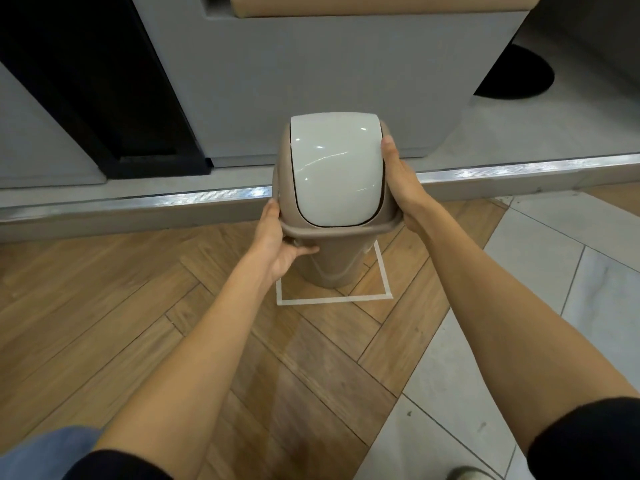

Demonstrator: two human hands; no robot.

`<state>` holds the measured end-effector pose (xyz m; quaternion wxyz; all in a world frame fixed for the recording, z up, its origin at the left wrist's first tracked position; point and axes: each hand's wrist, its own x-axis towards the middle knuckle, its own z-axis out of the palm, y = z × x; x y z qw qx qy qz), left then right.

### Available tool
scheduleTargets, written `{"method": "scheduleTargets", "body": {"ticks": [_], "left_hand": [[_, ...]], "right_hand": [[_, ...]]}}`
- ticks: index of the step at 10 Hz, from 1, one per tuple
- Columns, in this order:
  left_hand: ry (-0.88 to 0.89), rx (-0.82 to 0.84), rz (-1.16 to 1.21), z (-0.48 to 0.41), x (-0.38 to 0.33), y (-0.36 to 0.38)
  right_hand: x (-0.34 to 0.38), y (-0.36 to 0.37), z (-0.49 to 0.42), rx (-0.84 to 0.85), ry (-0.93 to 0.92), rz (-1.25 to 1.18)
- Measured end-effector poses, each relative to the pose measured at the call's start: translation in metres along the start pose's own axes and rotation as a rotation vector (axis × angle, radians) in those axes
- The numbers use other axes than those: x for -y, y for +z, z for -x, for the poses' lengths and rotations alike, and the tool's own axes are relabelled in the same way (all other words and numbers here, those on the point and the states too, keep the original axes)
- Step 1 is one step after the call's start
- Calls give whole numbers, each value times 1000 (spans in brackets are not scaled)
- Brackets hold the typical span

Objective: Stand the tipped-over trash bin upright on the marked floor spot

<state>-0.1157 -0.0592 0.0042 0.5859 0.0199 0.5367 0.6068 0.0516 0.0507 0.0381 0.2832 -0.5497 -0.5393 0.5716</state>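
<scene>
A beige trash bin (329,261) with a pale grey swing lid (334,168) stands upright inside a white tape square (332,300) on the wooden floor. Its base sits within the tape lines, and the square's far side is hidden behind the bin. My left hand (277,240) grips the bin's left rim, thumb under the collar. My right hand (403,183) presses flat against the right side of the lid housing.
A metal floor strip (138,206) runs across just behind the bin, with a grey cabinet (311,71) and a dark panel (104,81) beyond. Pale tiles (540,258) lie to the right. A shoe tip (467,474) shows at the bottom right.
</scene>
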Motion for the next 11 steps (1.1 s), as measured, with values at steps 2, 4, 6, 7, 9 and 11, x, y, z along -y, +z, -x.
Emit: {"method": "scheduleTargets", "body": {"ticks": [2, 4, 6, 7, 9, 11], "left_hand": [[6, 5, 27, -17, -6, 6], [37, 52, 23, -23, -12, 9], [46, 69, 10, -21, -13, 5], [48, 66, -6, -20, -14, 5], [8, 19, -157, -23, -17, 3], [142, -290, -508, -17, -48, 12]], "right_hand": [[3, -5, -23, 22, -1, -11], [11, -12, -37, 17, -12, -19], [7, -12, -38, 33, -17, -28], [7, -10, -39, 36, -18, -31], [2, -12, -40, 68, 4, -35], [29, -22, -22, -45, 30, 125]]}}
